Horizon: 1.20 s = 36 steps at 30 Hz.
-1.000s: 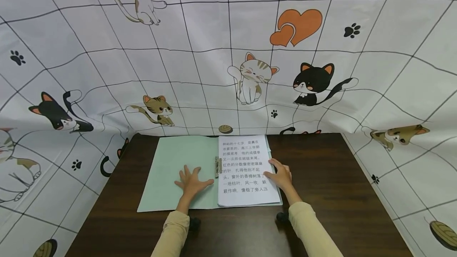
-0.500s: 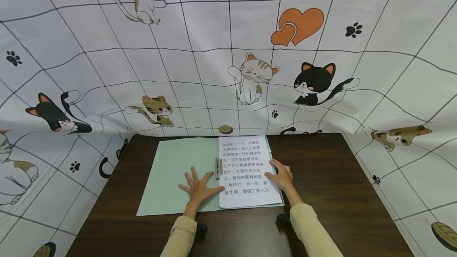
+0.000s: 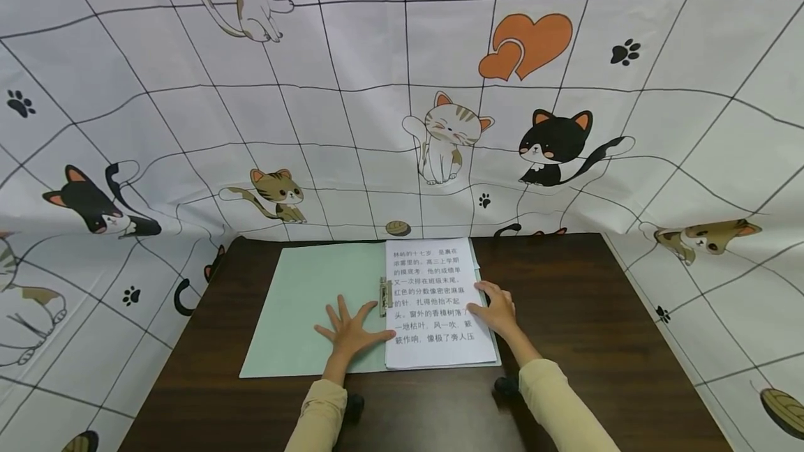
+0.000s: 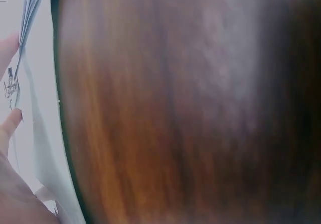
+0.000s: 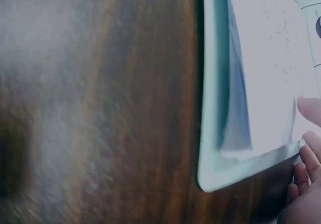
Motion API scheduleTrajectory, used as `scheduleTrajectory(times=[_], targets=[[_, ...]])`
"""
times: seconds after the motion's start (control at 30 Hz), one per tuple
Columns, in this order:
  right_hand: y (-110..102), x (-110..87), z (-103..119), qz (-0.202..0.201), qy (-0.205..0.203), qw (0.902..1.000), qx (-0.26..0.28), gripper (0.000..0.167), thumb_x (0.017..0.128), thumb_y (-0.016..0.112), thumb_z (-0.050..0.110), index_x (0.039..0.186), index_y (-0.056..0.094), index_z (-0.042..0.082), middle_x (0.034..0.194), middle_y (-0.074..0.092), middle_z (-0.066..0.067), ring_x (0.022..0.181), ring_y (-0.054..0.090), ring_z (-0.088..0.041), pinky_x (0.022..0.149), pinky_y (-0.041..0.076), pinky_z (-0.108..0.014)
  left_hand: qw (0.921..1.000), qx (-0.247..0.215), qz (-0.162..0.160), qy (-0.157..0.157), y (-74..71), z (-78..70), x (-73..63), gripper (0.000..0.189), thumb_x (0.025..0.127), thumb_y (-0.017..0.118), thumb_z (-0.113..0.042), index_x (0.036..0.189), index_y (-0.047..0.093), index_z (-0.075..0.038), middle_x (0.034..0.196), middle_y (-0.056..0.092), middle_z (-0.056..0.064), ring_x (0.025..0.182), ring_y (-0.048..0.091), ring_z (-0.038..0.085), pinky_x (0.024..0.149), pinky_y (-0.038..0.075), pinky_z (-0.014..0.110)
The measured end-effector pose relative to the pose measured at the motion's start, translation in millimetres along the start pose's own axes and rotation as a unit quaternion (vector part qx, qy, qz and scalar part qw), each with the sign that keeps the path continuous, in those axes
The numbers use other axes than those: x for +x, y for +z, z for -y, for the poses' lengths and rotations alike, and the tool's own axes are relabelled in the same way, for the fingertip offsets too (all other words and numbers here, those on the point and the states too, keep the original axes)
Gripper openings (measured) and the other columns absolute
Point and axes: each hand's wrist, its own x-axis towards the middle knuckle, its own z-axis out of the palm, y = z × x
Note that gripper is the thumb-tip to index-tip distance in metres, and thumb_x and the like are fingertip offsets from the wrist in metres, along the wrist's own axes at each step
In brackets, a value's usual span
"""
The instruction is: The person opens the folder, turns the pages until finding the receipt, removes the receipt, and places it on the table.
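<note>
A light green folder (image 3: 295,312) lies spread on the dark wooden table, with a stack of printed paper (image 3: 436,351) on its right half. At the fold, a metal clip (image 3: 382,298) borders the stack's left edge. My left hand (image 3: 348,335) rests on the bare left cover, fingers splayed and thumb reaching the paper's left edge. At the opposite edge, my right hand (image 3: 500,312) pinches the paper, thumb on top and fingers at the side. The right wrist view shows that paper edge (image 5: 266,108) between thumb and forefinger, the other fingers curled beside the folder.
The brown tabletop (image 3: 584,326) extends on both sides of the folder and in front of it. White cloth (image 3: 352,117) printed with cats and grid lines hangs behind and at the sides. Dark round bits (image 3: 506,386) show beneath both wrists.
My left hand has slid right and slightly toward me, bringing its thumb to the paper's left edge. The right hand stays at the right edge; its forearm has shifted slightly right.
</note>
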Motion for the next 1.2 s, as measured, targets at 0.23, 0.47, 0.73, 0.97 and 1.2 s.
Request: scheduleTrajectory(times=[0.23, 0.47, 0.73, 0.97, 1.2], targets=[[-4.6, 10.5, 1.5, -0.009, -0.013, 0.9991, 0.04, 0.048, 0.088, 0.068, 0.017, 0.132, 0.057, 0.0, 0.136, 0.055, -0.025, 0.12, 0.049, -0.043, 0.1, 0.042, -0.056, 0.9998, 0.006, 0.013, -0.01, 2.0, 4.0, 0.0, 0.088, 0.063, 0.084, -0.057, 0.138, 0.054, -0.024, 0.161, -0.002, 0.031, 0.142, -0.012, 0.062, 0.097, -0.016, 0.084], [-19.0, 37.1, 16.0, -0.015, 0.0, 0.9966, 0.082, 0.049, 0.09, 0.066, 0.015, 0.133, 0.054, -0.004, 0.13, 0.059, -0.026, 0.118, 0.055, -0.042, 0.1, 0.045, -0.052, 1.0, -0.001, 0.005, -0.007, 2.0, 3.9, 0.3, 0.086, 0.063, 0.084, -0.055, 0.138, 0.054, -0.024, 0.161, -0.002, 0.032, 0.142, -0.012, 0.062, 0.097, -0.018, 0.083], [-24.5, 62.7, 24.9, 0.003, 0.026, 0.9939, 0.107, 0.053, 0.092, 0.063, 0.018, 0.138, 0.048, -0.004, 0.133, 0.057, -0.027, 0.121, 0.052, -0.042, 0.104, 0.044, -0.052, 0.9999, -0.01, 0.006, -0.008, 1.7, 8.8, -3.9, 0.088, 0.062, 0.084, -0.057, 0.137, 0.054, -0.023, 0.16, -0.002, 0.032, 0.142, -0.012, 0.062, 0.097, -0.02, 0.082], [-23.0, 75.4, 30.2, 0.015, 0.042, 0.9923, 0.116, 0.058, 0.093, 0.063, 0.02, 0.142, 0.044, -0.001, 0.138, 0.053, -0.025, 0.125, 0.049, -0.04, 0.108, 0.04, -0.05, 0.9999, -0.014, 0.001, 0.005, 0.0, 5.6, -4.2, 0.089, 0.061, 0.083, -0.059, 0.137, 0.055, -0.023, 0.16, -0.001, 0.032, 0.142, -0.011, 0.063, 0.097, -0.018, 0.083], [-20.8, 84.5, 35.0, 0.026, 0.063, 0.9894, 0.128, 0.061, 0.093, 0.063, 0.02, 0.145, 0.04, 0.0, 0.142, 0.049, -0.025, 0.129, 0.046, -0.04, 0.109, 0.04, -0.05, 0.9999, -0.003, 0.011, -0.001, -1.1, 4.5, 0.7, 0.088, 0.063, 0.084, -0.056, 0.139, 0.052, -0.024, 0.161, -0.003, 0.031, 0.142, -0.012, 0.062, 0.097, -0.017, 0.083]])
